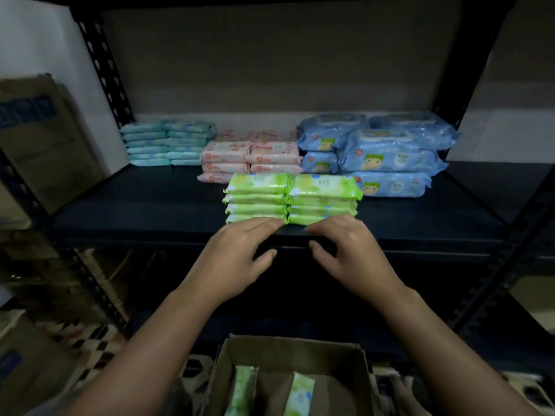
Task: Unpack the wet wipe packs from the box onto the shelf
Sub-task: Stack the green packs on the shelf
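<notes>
Head view: my left hand and right hand reach forward, fingers relaxed; fingertips touch the green packs on the shelf

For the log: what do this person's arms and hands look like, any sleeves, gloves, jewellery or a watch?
Both forearms are bare as far as the frame shows, with no sleeve in view. The left hand and right hand are bare too: no gloves, and no rings, watch or bracelet visible on the fingers or wrists. The fingernails look short and unpainted, though the light is dim.
</notes>
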